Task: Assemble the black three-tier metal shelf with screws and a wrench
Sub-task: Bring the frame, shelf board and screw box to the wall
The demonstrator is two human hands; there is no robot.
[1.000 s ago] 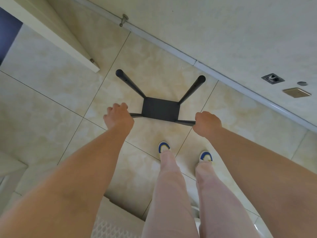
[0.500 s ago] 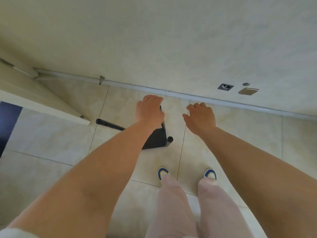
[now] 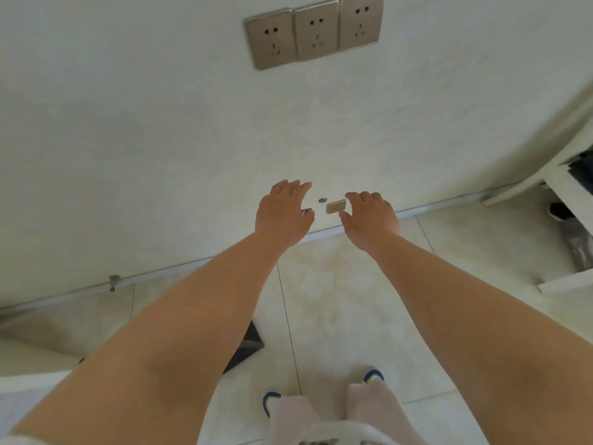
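Observation:
Only a corner of the black metal shelf (image 3: 247,345) shows on the tiled floor, mostly hidden under my left forearm. My left hand (image 3: 282,213) is raised in front of the wall with its fingers loosely spread and holds nothing. My right hand (image 3: 369,220) hovers beside it, fingers relaxed and slightly bent, also holding nothing. Both hands are well above and away from the shelf. No screws or wrench are in view.
A cream wall fills the upper view with three metal sockets (image 3: 314,32) and a small brass plate (image 3: 336,206) low down. A door stopper (image 3: 113,281) sticks out of the baseboard at left. White furniture (image 3: 564,175) stands at right. My feet (image 3: 321,396) are on beige tiles.
Both hands have let go of the shelf and risen toward the wall. The view has tilted up, so the shelf dropped toward the bottom left, under my left arm.

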